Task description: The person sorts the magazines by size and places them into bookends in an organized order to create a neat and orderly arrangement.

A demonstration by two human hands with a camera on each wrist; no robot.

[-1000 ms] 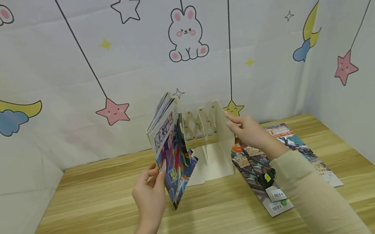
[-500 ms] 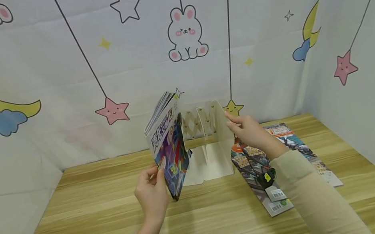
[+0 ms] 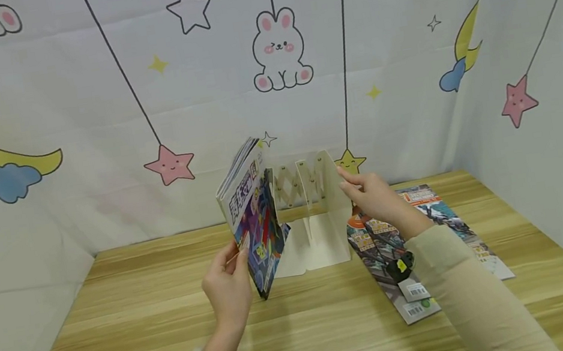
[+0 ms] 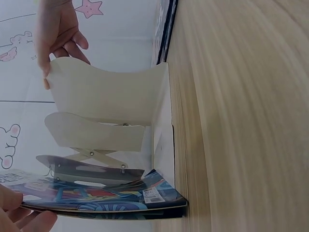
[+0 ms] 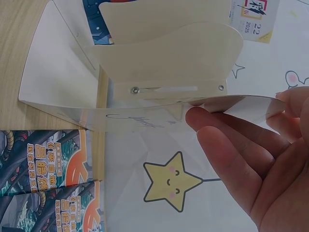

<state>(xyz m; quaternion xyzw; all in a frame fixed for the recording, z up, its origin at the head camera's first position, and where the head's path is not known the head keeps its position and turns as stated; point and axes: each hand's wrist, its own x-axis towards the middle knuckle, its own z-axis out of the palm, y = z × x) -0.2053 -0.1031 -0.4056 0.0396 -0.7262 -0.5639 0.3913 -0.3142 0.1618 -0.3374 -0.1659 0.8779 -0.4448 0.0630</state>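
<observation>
In the head view my left hand point(image 3: 228, 283) pinches the near edge of several stacked magazines point(image 3: 253, 222), which stand tilted with a colourful cover facing right. Their lower part lies at the left end of a cream expandable bookend point(image 3: 322, 248). The left wrist view shows the magazines point(image 4: 106, 198) beside the bookend's left divider, their bottom corner close to the base. My right hand point(image 3: 375, 201) holds the bookend's right end plate point(image 5: 145, 116) by its upper edge, thumb on one face and fingers on the other.
More magazines point(image 3: 436, 207) lie flat and overlapping on the wooden table point(image 3: 144, 317), right of the bookend and partly under my right forearm. A white cloth backdrop point(image 3: 224, 87) with cartoon prints hangs behind and along the sides.
Over the past second the magazines' lower end has shifted up and away from me, closer to the bookend, with my left hand following slightly. My right hand has stayed put.
</observation>
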